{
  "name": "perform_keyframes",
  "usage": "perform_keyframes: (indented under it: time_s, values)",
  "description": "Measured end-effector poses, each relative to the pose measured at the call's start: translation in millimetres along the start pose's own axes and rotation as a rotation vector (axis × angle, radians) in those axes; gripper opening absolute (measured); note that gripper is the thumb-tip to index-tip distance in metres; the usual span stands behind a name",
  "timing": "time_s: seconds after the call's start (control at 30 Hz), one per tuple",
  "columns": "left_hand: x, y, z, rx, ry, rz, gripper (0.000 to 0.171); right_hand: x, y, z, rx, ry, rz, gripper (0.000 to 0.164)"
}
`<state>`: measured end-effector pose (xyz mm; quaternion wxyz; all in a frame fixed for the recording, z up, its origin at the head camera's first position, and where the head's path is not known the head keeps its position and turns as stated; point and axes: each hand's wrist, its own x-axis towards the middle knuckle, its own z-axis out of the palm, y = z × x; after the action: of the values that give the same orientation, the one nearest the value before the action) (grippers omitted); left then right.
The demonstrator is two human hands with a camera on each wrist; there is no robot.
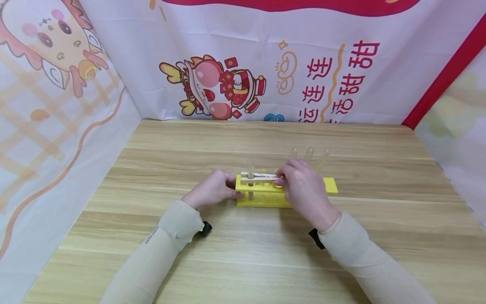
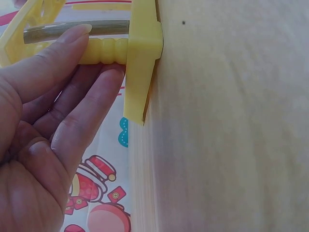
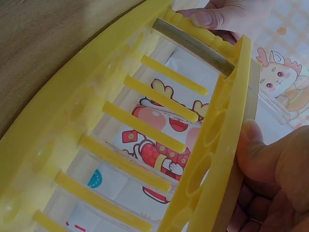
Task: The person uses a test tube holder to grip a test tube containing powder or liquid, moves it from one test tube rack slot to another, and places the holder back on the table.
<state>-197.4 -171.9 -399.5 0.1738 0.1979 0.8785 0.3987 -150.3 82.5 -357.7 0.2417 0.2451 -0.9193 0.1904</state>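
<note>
A yellow test tube rack (image 1: 330, 185) stands on the table, with a test tube (image 1: 250, 164) upright at its left end. Brownish contents show in the tube's lower part (image 3: 193, 46). My left hand (image 1: 212, 189) holds the rack's ridged end post (image 2: 104, 50) between thumb and fingers, the thumb lying across it near the tube. Above the rack's top plate, my right hand (image 1: 305, 192) grips a wooden test tube clamp (image 1: 262, 180) by its right part. The clamp's far end lies around the tube. Some right fingers are partly hidden behind the clamp in the right wrist view.
Three clear test tubes (image 1: 309, 154) stand at the rack's back right, rounded ends up, partly behind my right hand. The wood-grain table (image 1: 250, 261) reaches back to a printed cloth wall (image 1: 235, 25). Another cloth wall (image 1: 125, 105) borders the left side.
</note>
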Motion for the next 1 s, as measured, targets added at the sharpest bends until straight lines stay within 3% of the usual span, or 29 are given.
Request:
perform_keyframes:
  time_s: [0.6,1.0]
  values:
    - [0.0,1.7,0.2,-0.006,-0.005,-0.022,0.018,8.6,-5.1,-17.3,-0.017,0.022,-0.005,0.012]
    - [-0.1,1.4,1.2,0.018,-0.004,-0.007,0.017,18.4,-7.7,-34.6,-0.013,0.082,-0.028,0.014]
